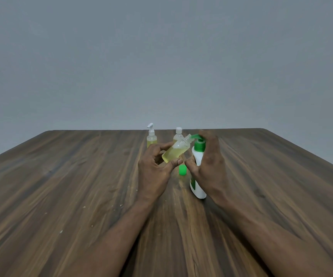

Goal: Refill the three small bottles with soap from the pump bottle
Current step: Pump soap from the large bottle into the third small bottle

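- The left hand (153,168) grasps the tilted small bottle (175,152), with the fingers curled over its far side and the thumb pressed against its lower near side.
- That bottle is held above the table (71,186), just left of the pump bottle. Its long axis leans from lower left to upper right, and its uncapped neck points up and right, meeting the tip of the green spout. Yellowish soap fills its lower part.
- The right hand (208,166) wraps the pump bottle (198,156) from the right side. Its fingers are curled over the green pump head (199,145) and its thumb lies against the white body lower down.
- The pump bottle stands on its base with its long axis about vertical, and its spout points left toward the held bottle's mouth.
- A green cap (182,170) sits alone on the table between the two hands, beside the foot of the pump bottle.
- Further back stand two more small bottles, both upright and holding yellowish soap: the spray-top bottle (151,137) on the left and the white-capped bottle (178,133) just behind the held one.
- Count: three small bottles, one pump bottle, one loose cap.
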A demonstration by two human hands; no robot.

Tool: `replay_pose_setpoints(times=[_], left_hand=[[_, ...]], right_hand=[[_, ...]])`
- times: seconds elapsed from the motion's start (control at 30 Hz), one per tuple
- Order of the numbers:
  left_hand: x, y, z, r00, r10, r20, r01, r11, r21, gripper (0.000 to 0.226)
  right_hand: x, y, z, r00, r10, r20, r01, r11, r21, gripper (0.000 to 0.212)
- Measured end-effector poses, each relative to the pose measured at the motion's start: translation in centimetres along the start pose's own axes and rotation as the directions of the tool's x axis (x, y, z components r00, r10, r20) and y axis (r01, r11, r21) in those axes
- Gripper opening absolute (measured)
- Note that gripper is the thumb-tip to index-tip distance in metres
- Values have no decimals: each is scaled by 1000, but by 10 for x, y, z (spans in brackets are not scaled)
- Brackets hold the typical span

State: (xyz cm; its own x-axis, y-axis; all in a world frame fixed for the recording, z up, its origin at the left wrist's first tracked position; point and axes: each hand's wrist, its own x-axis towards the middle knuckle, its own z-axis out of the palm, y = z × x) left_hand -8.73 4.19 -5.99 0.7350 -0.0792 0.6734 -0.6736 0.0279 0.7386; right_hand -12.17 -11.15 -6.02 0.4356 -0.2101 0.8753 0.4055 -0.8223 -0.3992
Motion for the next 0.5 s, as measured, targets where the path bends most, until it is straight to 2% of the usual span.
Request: replay_pose_setpoints(times=[0.33, 0.5], left_hand=[[-1, 2, 2, 1000, -2, 2, 2, 1000, -14, 43], [0, 1, 1, 1000, -14, 3, 14, 1000, -15, 43]], right_hand=[[1, -2, -1, 999, -8, 32, 8, 1000, 8, 77], [0, 0, 0, 1000, -17, -11, 17, 1000, 7, 66]])
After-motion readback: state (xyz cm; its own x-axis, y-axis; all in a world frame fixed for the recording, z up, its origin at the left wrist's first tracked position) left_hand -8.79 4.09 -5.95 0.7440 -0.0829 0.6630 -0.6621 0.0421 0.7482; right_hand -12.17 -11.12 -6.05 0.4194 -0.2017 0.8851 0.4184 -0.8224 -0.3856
